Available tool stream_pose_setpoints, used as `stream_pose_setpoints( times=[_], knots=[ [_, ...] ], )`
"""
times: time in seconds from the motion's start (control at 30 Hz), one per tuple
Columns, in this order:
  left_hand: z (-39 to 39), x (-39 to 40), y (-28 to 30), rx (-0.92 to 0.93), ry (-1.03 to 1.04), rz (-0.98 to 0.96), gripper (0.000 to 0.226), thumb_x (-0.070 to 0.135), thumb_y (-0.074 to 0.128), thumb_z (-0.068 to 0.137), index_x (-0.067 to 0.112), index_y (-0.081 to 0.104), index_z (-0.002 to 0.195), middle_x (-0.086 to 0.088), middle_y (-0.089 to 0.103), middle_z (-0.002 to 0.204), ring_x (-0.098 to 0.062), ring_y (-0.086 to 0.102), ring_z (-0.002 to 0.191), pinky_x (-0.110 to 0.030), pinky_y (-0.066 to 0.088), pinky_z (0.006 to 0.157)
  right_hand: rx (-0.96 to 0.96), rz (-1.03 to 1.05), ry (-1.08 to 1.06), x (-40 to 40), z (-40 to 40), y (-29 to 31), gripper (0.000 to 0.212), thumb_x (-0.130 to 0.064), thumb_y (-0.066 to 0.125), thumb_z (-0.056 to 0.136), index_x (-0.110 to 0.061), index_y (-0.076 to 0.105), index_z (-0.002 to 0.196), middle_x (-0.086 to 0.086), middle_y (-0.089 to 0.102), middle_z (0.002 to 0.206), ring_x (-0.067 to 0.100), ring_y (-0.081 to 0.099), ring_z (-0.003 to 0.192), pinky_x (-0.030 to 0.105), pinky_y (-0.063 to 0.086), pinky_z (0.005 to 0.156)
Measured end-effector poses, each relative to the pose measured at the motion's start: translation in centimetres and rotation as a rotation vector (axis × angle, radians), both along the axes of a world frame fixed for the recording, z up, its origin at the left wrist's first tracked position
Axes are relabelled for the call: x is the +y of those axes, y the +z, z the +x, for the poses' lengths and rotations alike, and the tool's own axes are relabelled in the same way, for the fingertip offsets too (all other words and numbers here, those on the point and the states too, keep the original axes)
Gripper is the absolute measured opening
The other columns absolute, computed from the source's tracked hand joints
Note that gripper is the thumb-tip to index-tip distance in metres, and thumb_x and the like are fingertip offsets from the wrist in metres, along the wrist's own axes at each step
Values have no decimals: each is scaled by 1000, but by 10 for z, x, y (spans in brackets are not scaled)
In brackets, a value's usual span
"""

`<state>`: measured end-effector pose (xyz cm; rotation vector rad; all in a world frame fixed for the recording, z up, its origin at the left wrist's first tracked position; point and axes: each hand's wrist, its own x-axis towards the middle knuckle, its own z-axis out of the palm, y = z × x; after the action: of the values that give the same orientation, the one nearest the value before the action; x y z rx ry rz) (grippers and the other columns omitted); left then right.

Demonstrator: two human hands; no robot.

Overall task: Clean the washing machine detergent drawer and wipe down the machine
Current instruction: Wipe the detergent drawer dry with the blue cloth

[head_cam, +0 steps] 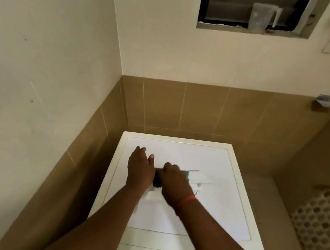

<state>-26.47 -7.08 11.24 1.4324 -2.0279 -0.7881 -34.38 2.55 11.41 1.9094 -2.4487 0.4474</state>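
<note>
I have both hands out over the top of the washing machine point(224, 195), which stands in the corner against the tiled wall point(204, 109). My left hand point(140, 169) lies flat on the white lid, fingers point(141, 150) straight and spread a little. I judge it is there to steady me and hold the lid down while the other hand works.

My right hand point(173, 181) is curled over a cloth point(187, 175), of which only a bluish edge and a dark bunched part show beside the knuckles; the motion blur hides how tightly the fingers close. I take it that the cloth is kept balled under the palm so pressure goes straight into the lid. Thin wet streaks point(200, 181) lie just right of it.

The detergent drawer I cannot make out from here. A white perforated basket point(325, 219) stands on the floor to the right.
</note>
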Motion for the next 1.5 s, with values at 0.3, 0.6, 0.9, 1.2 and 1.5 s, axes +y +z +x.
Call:
stream_pose_setpoints(
  times=[0.3, 0.6, 0.9, 1.2, 1.5],
  knots=[
    [5, -5, -17, -127, -59, -54, 55, 38, 33, 103, 6, 32, 148, -13, 28, 158, -35, 27, 143, -47, 26, 117, 9, 65, -309, 62, -72, -19, 44, -8, 56, 76, -20, 67, 118, 6, 62, 110, 30, 59, 99, 36, 52, 82],
    [4, -4, -12, 59, -66, 79, 82, 63, 4, 87, 19, 20, 154, -3, 17, 162, -25, 12, 150, -43, 10, 122, -133, -131, -14, 0, 24, -14, 35, -2, 56, 77, -15, 72, 105, 5, 66, 99, 25, 61, 92, 32, 52, 78],
    [5, 0, -4, -37, -59, 88, 86, 66, -8, 86, 21, 16, 155, -1, 15, 163, -27, 10, 150, -46, 11, 121, -70, 145, -219, 4, -37, -7, 38, -13, 50, 89, -27, 64, 121, 1, 59, 109, 22, 57, 104, 31, 46, 87],
    [4, 4, -2, -113, -27, 64, 86, 63, -6, 83, 23, 15, 155, 1, 16, 162, -28, 7, 150, -51, 12, 120, -280, -11, -118, 28, -33, -7, 16, -20, 58, 91, -16, 74, 93, 3, 72, 93, 23, 65, 95, 39, 47, 94],
    [0, 4, -5, -17, -1, 87, 87, 70, -4, 84, 24, 17, 155, 2, 18, 162, -26, 7, 150, -51, 9, 121, -420, -68, -51, 20, -9, -3, 40, 0, 52, 90, -15, 65, 124, 7, 64, 114, 23, 59, 105, 32, 47, 95]
  ],
)
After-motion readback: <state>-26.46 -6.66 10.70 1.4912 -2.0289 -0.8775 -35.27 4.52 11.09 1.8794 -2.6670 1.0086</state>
